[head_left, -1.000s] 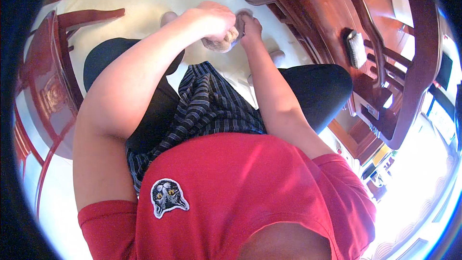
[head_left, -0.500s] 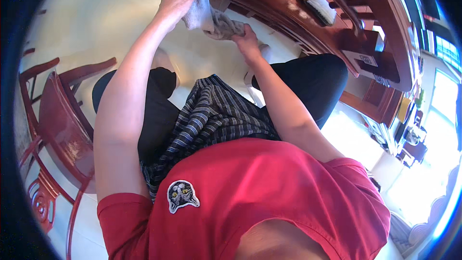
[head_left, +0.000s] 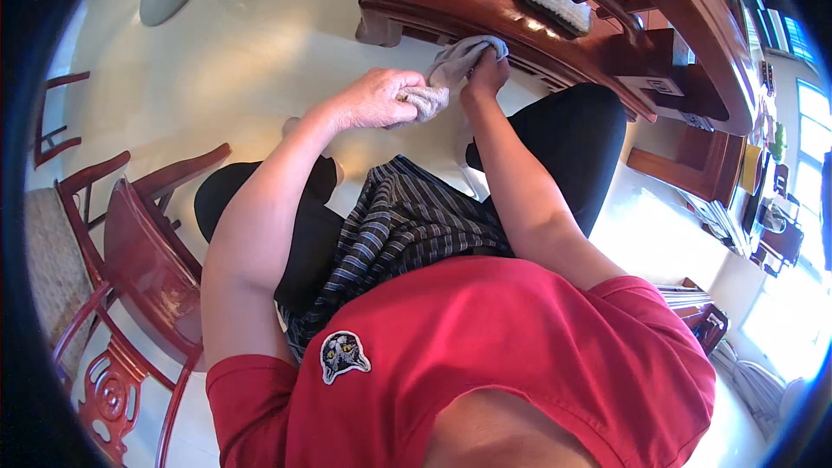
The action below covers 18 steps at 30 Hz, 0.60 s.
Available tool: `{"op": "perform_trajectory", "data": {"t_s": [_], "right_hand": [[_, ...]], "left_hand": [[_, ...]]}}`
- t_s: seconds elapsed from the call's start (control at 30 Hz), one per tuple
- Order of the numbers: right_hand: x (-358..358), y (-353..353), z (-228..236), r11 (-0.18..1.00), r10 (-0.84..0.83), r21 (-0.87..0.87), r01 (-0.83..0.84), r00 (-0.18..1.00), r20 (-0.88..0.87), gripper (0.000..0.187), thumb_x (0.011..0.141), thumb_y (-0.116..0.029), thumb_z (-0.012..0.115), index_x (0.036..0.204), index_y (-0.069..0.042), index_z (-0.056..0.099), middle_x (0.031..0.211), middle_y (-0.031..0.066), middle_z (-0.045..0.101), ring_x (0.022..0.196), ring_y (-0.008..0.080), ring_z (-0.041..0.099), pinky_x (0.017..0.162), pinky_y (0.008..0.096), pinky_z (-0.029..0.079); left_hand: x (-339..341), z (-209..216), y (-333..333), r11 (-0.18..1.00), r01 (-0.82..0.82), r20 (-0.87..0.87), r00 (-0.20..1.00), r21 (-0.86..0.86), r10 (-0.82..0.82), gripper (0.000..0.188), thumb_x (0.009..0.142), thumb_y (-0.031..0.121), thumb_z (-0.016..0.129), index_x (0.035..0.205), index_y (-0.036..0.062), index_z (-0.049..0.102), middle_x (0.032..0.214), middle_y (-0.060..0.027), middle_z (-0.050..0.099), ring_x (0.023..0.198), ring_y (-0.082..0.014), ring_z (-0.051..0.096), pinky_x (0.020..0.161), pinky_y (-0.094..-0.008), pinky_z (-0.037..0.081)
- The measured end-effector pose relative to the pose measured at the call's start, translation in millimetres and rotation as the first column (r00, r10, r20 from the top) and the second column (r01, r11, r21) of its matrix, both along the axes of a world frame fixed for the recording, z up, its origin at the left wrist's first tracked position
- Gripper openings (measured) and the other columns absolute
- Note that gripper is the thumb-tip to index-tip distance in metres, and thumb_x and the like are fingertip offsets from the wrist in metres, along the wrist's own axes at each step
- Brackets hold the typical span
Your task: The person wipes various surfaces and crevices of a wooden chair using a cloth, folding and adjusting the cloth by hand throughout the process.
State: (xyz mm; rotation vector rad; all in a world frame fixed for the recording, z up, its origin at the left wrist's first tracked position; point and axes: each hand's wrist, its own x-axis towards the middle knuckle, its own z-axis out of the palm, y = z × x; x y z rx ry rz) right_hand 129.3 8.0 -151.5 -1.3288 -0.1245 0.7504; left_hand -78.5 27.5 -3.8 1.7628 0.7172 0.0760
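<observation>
Grey cloth (head_left: 458, 59), soft, thick-looking, rumpled along its whole visible length. Held aloft between both hands, above the pale floor (head_left: 260, 61). Near end bunched into a folded wad in the left hand (head_left: 374, 98), part of it bulging out past the fingers. From there it runs up and away to the right, narrowing, then widening into a loose fold draped over the right hand (head_left: 490, 74). Edges hidden in the folds.
</observation>
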Motion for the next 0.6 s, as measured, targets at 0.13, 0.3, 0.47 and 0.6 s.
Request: {"op": "perform_trajectory", "data": {"t_s": [0.13,0.3,0.47,0.6], "right_hand": [[-10.2,10.8,10.7,0.994,-0.113,-0.004,0.114,0.977,-0.183,0.021,0.086,-0.014,0.049,0.102,-0.003,0.056,0.097,0.0105,0.060,0.086,0.0211,0.060,0.073,0.0350,0.050],[-16.2,26.3,16.6,0.976,-0.176,0.055,0.208,0.918,-0.355,0.025,0.087,-0.019,0.048,0.104,-0.001,0.056,0.099,0.0123,0.059,0.087,0.0239,0.059,0.076,0.0373,0.049],[-61.2,48.2,25.4,0.980,-0.087,-0.194,0.041,0.968,-0.235,0.030,0.088,-0.023,0.050,0.102,0.003,0.056,0.101,0.0133,0.059,0.084,0.0231,0.057,0.076,0.0362,0.047],[-91.2,70.1,19.1,0.999,-0.045,-0.023,0.039,0.907,-0.418,0.032,0.086,-0.025,0.053,0.103,0.002,0.057,0.099,0.0127,0.059,0.084,0.0225,0.057,0.076,0.0361,0.047]], "left_hand": [[-6.4,6.7,6.7,0.989,-0.144,-0.054,0.988,-0.042,0.141,0.023,0.071,0.015,0.057,0.091,0.0030,0.057,0.071,-0.0066,0.057,0.065,-0.0137,0.053,0.061,-0.0295,0.044],[-9.4,12.3,10.3,0.988,-0.154,-0.044,0.987,0.021,0.155,0.024,0.070,0.015,0.056,0.090,0.0022,0.056,0.072,-0.0067,0.057,0.067,-0.0136,0.052,0.063,-0.0288,0.043],[-15.2,13.0,11.6,0.988,-0.154,-0.050,0.987,-0.013,0.153,0.023,0.070,0.014,0.056,0.090,0.0021,0.056,0.076,-0.0065,0.057,0.070,-0.0126,0.052,0.065,-0.0282,0.043],[-20.7,12.9,16.8,0.928,-0.325,-0.065,0.946,-0.182,0.318,0.025,0.072,0.009,0.055,0.096,0.0004,0.057,0.084,-0.0036,0.059,0.074,-0.0095,0.053,0.069,-0.0253,0.044]]}}
